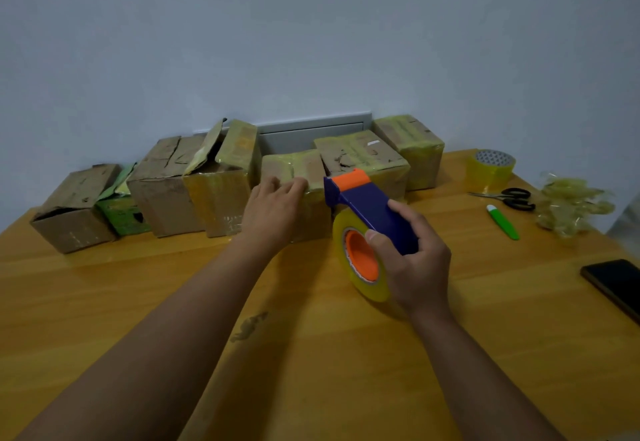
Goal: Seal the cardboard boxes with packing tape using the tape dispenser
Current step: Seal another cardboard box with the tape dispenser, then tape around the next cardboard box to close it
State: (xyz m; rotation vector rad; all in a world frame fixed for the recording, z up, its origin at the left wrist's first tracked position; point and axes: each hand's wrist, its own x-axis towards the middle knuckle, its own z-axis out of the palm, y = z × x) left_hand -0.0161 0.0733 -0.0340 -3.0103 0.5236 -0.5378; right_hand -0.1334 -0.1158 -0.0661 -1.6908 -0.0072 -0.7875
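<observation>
A row of cardboard boxes (221, 181) stood along the far edge of the tabletop (311, 354), against the wall. Most were wrapped in yellowish tape; the leftmost box (74, 208) lay tipped with its flaps loose, and what it held could not be seen. A green carton (121, 210) was wedged just beside it, mostly hidden. The left hand (273, 210) rested with straight fingers on the top front edge of the middle box (298, 172). The right hand (412, 260) gripped the blue handle of the tape dispenser (363, 205), whose orange head touched that box's right corner; its tape roll (362, 257) sat partly behind the thumb. Toward the far right corner stood a spare tape roll (490, 167), with scissors (512, 197), a green cutter (504, 222) and a wad of used tape (571, 205) near it. A dark phone (616, 286) was cut off at the right edge.
</observation>
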